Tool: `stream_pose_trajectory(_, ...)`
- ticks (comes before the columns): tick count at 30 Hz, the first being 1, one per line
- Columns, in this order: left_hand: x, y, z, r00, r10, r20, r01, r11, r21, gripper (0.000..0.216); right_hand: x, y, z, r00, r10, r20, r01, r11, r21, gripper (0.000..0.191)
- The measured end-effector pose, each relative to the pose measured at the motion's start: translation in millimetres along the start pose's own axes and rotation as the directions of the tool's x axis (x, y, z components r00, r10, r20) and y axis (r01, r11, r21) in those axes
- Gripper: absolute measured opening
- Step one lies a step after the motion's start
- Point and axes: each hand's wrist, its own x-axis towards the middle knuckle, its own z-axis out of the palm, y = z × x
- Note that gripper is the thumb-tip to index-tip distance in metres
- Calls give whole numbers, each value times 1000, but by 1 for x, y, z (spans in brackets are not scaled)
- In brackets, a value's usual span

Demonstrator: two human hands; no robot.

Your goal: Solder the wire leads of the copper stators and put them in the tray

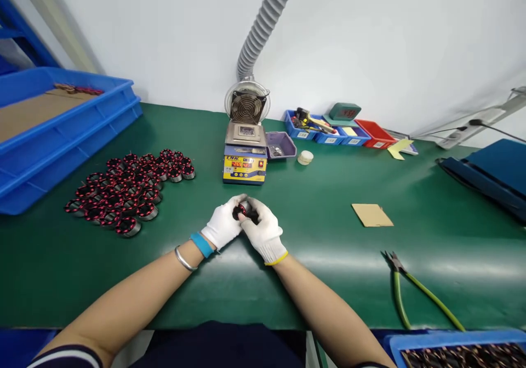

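Observation:
My left hand (224,222) and my right hand (262,228), both in white gloves, are closed around one motor stator (242,209) over the middle of the table. The stator is a dark ring with red-pink spots, partly hidden by my fingers. Just beyond my hands stands a yellow and blue solder pot (245,165) with a lit red display and a small molten-metal well on top. To the left, a cluster of similar stators (127,184) lies on the green table (329,280).
A large blue crate (69,132) stands at far left. Behind are a purple tray (281,145), small blue bins (329,136), a red bin (373,135) and a grey duct hose (267,22). Green-handled pliers (398,280) and cardboard (372,215) lie right; a blue tray (456,339) of parts sits lower right.

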Motion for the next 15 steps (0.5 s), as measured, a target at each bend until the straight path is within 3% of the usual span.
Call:
stream_pose_trajectory(2,1,0,-5,998,-56,14,56,998,-6,40,1,0,-1,999,-36,-4,35,996,-83,48)
stream_pose_trajectory(5,3,2,-19,959,-198,200,216,974,-72,19,4,4,-2,1000,9,1,-9,1000,25,50)
stream_pose_trajectory(7,4,4,-35,885,-267,382,334,935,-120,19,6,7,-2,999,47,11,-48,988,145,50)
stream_pose_trajectory(10,7,5,-61,752,-273,601,460,869,-181,22,8,8,0,994,106,17,-106,954,280,50)
stream_pose_trajectory(11,8,5,-66,754,-257,605,475,849,-232,24,8,7,1,992,127,20,-127,941,314,50)
stream_pose_trajectory(12,8,5,-69,790,-245,563,469,832,-297,26,8,5,2,989,144,24,-144,929,342,50)
stream_pose_trajectory(15,5,7,-61,928,-232,290,334,864,-377,32,5,0,3,987,157,37,-159,913,375,49)
